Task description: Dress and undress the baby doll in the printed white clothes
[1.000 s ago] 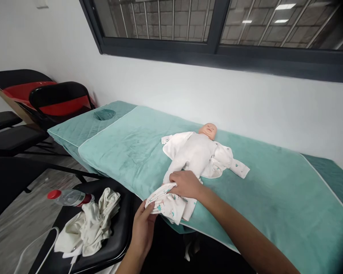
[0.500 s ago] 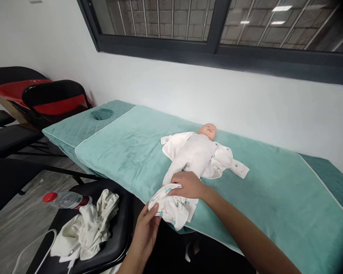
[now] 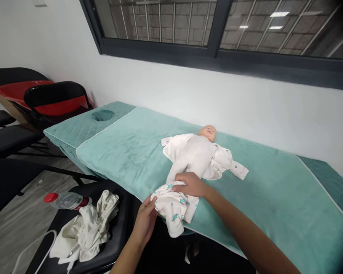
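A baby doll (image 3: pixel 190 152) lies on its back on the teal-covered bed, its head by the wall and its legs toward me. An open white baby jacket (image 3: pixel 224 156) is spread under and around its arms. White printed baby pants (image 3: pixel 174 207) are bunched around the ends of the legs, the loose cloth hanging at the bed's near edge. My left hand (image 3: pixel 145 219) pinches the left edge of the pants. My right hand (image 3: pixel 191 184) is closed on their upper edge, close against the doll's legs. The doll's feet are hidden.
The teal bed (image 3: pixel 274 198) runs along the wall under a window, with a face hole (image 3: pixel 103 115) at its left end. A black chair (image 3: pixel 122 228) at lower left holds crumpled white cloth (image 3: pixel 88 228) and a red-capped bottle (image 3: pixel 68 200). Folding chairs (image 3: pixel 57 99) stand farther left.
My left hand has shifted slightly right and up along the edge of the pants. The loose pant leg hangs lower and straighter. My right hand moved a little right.
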Available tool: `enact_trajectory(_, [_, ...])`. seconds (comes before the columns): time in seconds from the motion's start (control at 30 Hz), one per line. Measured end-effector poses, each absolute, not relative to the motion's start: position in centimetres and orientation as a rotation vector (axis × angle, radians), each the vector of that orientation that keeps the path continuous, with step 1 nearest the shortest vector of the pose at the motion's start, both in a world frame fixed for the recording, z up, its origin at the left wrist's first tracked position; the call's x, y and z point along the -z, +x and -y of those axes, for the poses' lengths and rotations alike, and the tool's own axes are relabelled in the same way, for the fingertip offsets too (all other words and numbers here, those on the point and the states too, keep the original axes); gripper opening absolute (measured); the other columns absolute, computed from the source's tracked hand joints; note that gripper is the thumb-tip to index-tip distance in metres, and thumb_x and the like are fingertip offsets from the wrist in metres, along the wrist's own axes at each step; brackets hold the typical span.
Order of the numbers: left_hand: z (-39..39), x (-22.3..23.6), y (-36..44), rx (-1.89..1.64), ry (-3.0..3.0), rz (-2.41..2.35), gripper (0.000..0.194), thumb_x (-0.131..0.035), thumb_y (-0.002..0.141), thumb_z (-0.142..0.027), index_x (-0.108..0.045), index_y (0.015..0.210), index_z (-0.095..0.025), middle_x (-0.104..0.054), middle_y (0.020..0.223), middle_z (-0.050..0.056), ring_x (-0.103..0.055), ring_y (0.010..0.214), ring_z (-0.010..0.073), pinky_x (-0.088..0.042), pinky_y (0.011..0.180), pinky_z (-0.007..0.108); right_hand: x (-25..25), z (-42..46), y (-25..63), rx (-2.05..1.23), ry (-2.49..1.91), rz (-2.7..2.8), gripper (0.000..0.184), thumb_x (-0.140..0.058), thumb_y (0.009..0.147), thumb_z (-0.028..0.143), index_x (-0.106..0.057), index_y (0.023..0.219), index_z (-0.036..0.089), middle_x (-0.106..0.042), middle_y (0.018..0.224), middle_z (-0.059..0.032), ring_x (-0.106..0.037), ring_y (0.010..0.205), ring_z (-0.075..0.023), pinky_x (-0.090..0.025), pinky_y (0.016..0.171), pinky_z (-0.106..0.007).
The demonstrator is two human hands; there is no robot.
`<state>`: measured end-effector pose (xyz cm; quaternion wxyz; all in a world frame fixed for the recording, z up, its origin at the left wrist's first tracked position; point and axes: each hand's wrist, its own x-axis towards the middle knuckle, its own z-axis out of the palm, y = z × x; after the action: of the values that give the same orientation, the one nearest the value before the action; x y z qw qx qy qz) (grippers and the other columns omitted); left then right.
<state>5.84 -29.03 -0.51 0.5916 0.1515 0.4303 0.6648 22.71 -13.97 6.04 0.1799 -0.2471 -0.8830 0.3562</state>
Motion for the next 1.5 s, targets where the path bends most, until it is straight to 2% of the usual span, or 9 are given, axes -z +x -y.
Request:
enact_trajectory(0.2, [24.3,-1.4,3.9,-1.419,0.656,-1.051,0.028,-0.074,0.078,-0.04,-0.071,0.089,-0.014,-0.069,0.078,0.003,-0.059,0.07,0.0148,-0.044,0.067,0.026,-7.0,13.5,23.6,-1.219,-0.742,2.162,0.028,-0.063,0.088,0.047,-0.053,0.084,0.021,-0.052,0.077,0.0032,-0.048,0.071,-0.0136,-0.036,0.066,-0.026])
enact_trajectory(0.37, [19.1,-3.7,1.5,-1.256,0.878,-1.067,0.042,-0.064,0.082,-0.054,-0.061,0.067,-0.015,-0.054,0.061,-0.002,-0.045,0.057,0.0116,-0.036,0.057,0.025,-8.5,12.1,27.0,-1.336,-0.833,1.995,0.028,-0.054,0.093,0.049,-0.054,0.087,0.021,-0.047,0.072,0.004,-0.043,0.067,-0.0132,-0.033,0.063,-0.026])
enact_trajectory(0.67, [8.1,-6.5,3.0,-0.992,1.505,-1.115,0.03,-0.062,0.083,-0.047,-0.06,0.074,-0.019,-0.053,0.068,-0.002,-0.048,0.064,0.0143,-0.036,0.063,0.028,-4.2,10.1,32.0,-1.32,-1.149,1.786,0.034,-0.06,0.088,0.053,-0.054,0.081,0.02,-0.038,0.066,0.0055,-0.033,0.061,-0.0118,-0.024,0.057,-0.026])
enact_trajectory(0.87, [4.8,-5.0,6.1,-1.288,1.929,-1.184,0.022,-0.056,0.09,-0.039,-0.063,0.081,-0.02,-0.06,0.091,0.005,-0.056,0.094,0.0203,-0.041,0.09,0.035,-5.3,8.2,35.9,-1.492,-1.083,1.803,0.032,-0.075,0.076,0.043,-0.054,0.083,0.02,-0.048,0.077,0.0028,-0.041,0.069,-0.0125,-0.031,0.06,-0.026])
enact_trajectory(1.0, [5.7,-3.6,7.6,-1.376,1.803,-1.119,0.023,-0.052,0.094,-0.039,-0.064,0.088,-0.02,-0.061,0.117,0.009,-0.056,0.111,0.0211,-0.042,0.092,0.033,-5.9,5.8,36.3,-1.179,-1.144,1.631,0.027,-0.072,0.075,0.034,-0.054,0.09,0.021,-0.047,0.077,0.0028,-0.042,0.069,-0.0134,-0.033,0.06,-0.026])
enact_trajectory(1.1, [5.9,-3.4,8.2,-1.317,1.661,-1.198,0.029,-0.049,0.095,-0.045,-0.064,0.093,-0.02,-0.066,0.105,0.006,-0.058,0.099,0.02,-0.043,0.082,0.031,-5.6,3.4,34.5,-0.811,-1.22,1.55,0.017,-0.062,0.073,0.025,-0.055,0.088,0.022,-0.047,0.076,0.0024,-0.043,0.07,-0.0151,-0.035,0.062,-0.027])
enact_trajectory(1.2, [4.8,-3.3,8.6,-1.302,1.538,-1.279,0.034,-0.051,0.092,-0.051,-0.063,0.087,-0.019,-0.062,0.081,0.001,-0.054,0.079,0.0173,-0.041,0.073,0.028,-4.6,1.6,32.8,-0.636,-1.179,1.392,0.019,-0.054,0.068,0.021,-0.053,0.087,0.022,-0.051,0.081,0.0003,-0.048,0.077,-0.0172,-0.039,0.069,-0.029])
enact_trajectory(1.33, [2.9,-2.5,8.4,-1.213,1.398,-1.16,0.035,-0.062,0.083,-0.052,-0.064,0.079,-0.018,-0.059,0.074,-0.001,-0.05,0.072,0.0149,-0.038,0.069,0.026,-3.0,1.2,32.8,-0.76,-1.164,1.313,0.029,-0.061,0.065,0.021,-0.055,0.094,0.022,-0.055,0.092,-0.0019,-0.053,0.086,-0.0193,-0.043,0.078,-0.031])
enact_trajectory(1.5, [2.8,-1.4,7.6,-1.141,1.183,-0.961,0.041,-0.062,0.084,-0.055,-0.067,0.078,-0.015,-0.056,0.07,0.0,-0.046,0.065,0.0124,-0.035,0.062,0.025,-3.2,2.6,34.3,-0.956,-0.937,1.528,0.033,-0.077,0.067,0.029,-0.056,0.092,0.024,-0.047,0.142,-0.0088,-0.044,0.132,-0.0276,-0.038,0.105,-0.039])
